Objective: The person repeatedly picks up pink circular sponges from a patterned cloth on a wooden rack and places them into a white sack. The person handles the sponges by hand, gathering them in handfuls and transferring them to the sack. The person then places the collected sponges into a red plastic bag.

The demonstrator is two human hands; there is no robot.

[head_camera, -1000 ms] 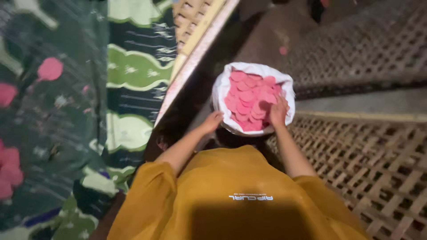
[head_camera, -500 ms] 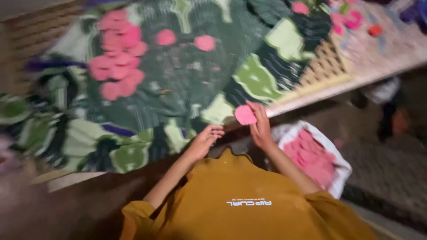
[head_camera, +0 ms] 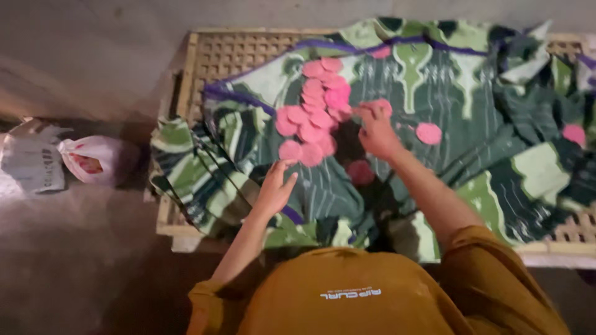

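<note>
Item 1, containers: I log a white plastic bag [head_camera: 93, 160] with red print on the ground left of the rack; beside it lies a grey sack [head_camera: 31, 156]. I cannot make out the contents of either.

Item 2, support: a woven lattice rack [head_camera: 239, 54], draped with a green patterned cloth [head_camera: 447, 99] edged in purple.

Item 3, pink discs [head_camera: 313, 111]: flat, round, matte pink, thin. They lie overlapping in a cluster on the cloth's upper left part. Three more lie singly: one [head_camera: 428, 133] just right of the reaching hand, one [head_camera: 361, 172] in shadow below it, one [head_camera: 574, 134] near the far right edge.

Item 4, right hand [head_camera: 375, 127]: fingers curled together at the cluster's right edge, apparently pinching a disc; blur keeps me from confirming the grip.

Item 5, left hand [head_camera: 275, 189]: fingers spread apart, holding nothing, resting on or just above the cloth below the cluster.

Item 6: mustard-yellow shirt [head_camera: 347, 291], bottom of view.
</note>
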